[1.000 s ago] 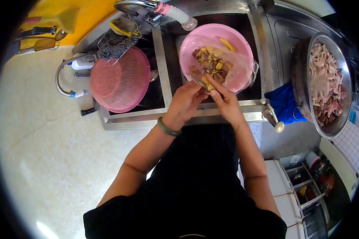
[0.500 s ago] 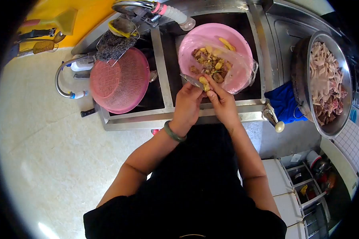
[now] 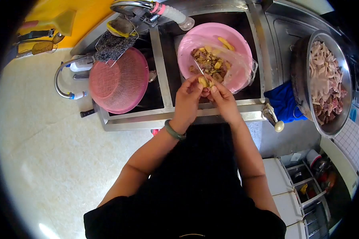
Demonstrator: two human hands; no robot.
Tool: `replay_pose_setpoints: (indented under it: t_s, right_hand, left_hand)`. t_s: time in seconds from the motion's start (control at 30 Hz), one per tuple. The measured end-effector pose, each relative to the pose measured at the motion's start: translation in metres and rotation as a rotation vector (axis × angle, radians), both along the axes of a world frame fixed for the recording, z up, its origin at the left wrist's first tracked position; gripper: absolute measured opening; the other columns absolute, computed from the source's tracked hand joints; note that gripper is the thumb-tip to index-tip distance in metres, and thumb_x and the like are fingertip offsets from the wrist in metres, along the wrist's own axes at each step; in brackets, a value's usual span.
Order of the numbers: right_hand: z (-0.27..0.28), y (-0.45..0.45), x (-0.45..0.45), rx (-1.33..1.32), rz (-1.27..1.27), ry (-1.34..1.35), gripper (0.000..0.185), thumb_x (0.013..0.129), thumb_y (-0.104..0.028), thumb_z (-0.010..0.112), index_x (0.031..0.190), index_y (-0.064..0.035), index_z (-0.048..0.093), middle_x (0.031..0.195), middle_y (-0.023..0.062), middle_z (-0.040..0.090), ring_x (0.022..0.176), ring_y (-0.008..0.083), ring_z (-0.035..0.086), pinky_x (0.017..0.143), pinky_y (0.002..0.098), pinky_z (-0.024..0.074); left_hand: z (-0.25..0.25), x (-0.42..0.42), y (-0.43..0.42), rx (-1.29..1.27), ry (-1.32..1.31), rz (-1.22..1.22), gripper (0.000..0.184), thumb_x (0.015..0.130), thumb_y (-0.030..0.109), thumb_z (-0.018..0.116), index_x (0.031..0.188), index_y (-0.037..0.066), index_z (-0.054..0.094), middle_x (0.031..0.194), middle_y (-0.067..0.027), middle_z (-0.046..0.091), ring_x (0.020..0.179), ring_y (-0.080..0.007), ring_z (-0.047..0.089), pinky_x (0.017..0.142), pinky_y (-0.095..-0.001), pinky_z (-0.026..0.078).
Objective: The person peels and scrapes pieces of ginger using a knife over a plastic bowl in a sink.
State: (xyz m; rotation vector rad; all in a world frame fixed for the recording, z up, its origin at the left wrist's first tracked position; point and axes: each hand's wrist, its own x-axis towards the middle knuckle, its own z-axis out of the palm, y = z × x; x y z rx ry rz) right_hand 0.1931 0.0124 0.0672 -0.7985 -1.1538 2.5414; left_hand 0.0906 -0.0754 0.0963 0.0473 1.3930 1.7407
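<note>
Blade (image 3: 200,69) points away from you, leaning left, beside the yellow piece (image 3: 203,82) your left hand (image 3: 188,97) pinches, right hand (image 3: 224,99) curled close, grip unclear

Knife (image 3: 200,69) now edge-on & steeper, crossing yellow pc (image 3: 202,82); 0.5 s ago its flat side showed, tip further L.

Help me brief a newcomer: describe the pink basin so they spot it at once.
Find the metal two-compartment sink. On its right side sits the pink basin, with clear plastic draped over its rim. Unlike the pink colander on its left, its wall is solid rather than mesh.
</note>
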Motion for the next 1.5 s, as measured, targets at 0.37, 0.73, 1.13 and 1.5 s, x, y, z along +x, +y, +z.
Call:
replay_pose_setpoints:
  t_s: [0.37, 0.73, 1.13, 1.5]
  right_hand:
    - [0.009, -0.001, 0.0, 0.509, 0.025, -0.094, 0.044, 0.095, -0.027, 0.053, 0.134, -0.0062, 0.047, 0.125, 0.0139, 0.057, 0.114, 0.02, 0.052, 0.098, 0.0315, 0.0388]
    - [0.009, -0.005, 0.004, 0.495, 0.072, -0.186, 0.044, 0.095, -0.023, 0.056, 0.131, 0.0015, 0.048, 0.121, 0.01, 0.059, 0.11, 0.0136, 0.05, 0.096, 0.0275, 0.0386]
    - [0.003, -0.007, 0.009, 0.28, 0.033, -0.175, 0.043, 0.092, -0.019, 0.06, 0.129, 0.0006, 0.05, 0.112, 0.0065, 0.062, 0.104, 0.0121, 0.054, 0.091, 0.0269, 0.0433]
    - [-0.003, -0.015, 0.008, 0.44, -0.031, -0.245, 0.038, 0.091, -0.022, 0.062, 0.12, 0.002, 0.058, 0.117, 0.0117, 0.063, 0.108, 0.0156, 0.056, 0.096, 0.0284, 0.0408]
  left_hand:
    - [0.008, -0.009, -0.001, 0.135, -0.207, 0.006, 0.03, 0.093, 0.01, 0.055, 0.121, 0.004, 0.05, 0.107, -0.0072, 0.061, 0.093, -0.0162, 0.06, 0.079, -0.0292, 0.05]
    - [-0.004, -0.011, -0.011, 0.144, -0.268, 0.005, 0.033, 0.09, 0.01, 0.057, 0.122, 0.004, 0.051, 0.108, -0.0066, 0.062, 0.095, -0.0159, 0.06, 0.082, -0.0297, 0.049]
    - [-0.008, -0.013, -0.014, 0.137, -0.36, -0.071, 0.02, 0.093, 0.013, 0.052, 0.111, 0.003, 0.052, 0.091, -0.0055, 0.061, 0.076, -0.0135, 0.058, 0.066, -0.0271, 0.049]
    - [0.006, -0.007, -0.01, -0.001, -0.179, -0.114, 0.02, 0.094, 0.014, 0.051, 0.11, 0.003, 0.053, 0.089, -0.003, 0.059, 0.071, -0.011, 0.056, 0.059, -0.0255, 0.045]
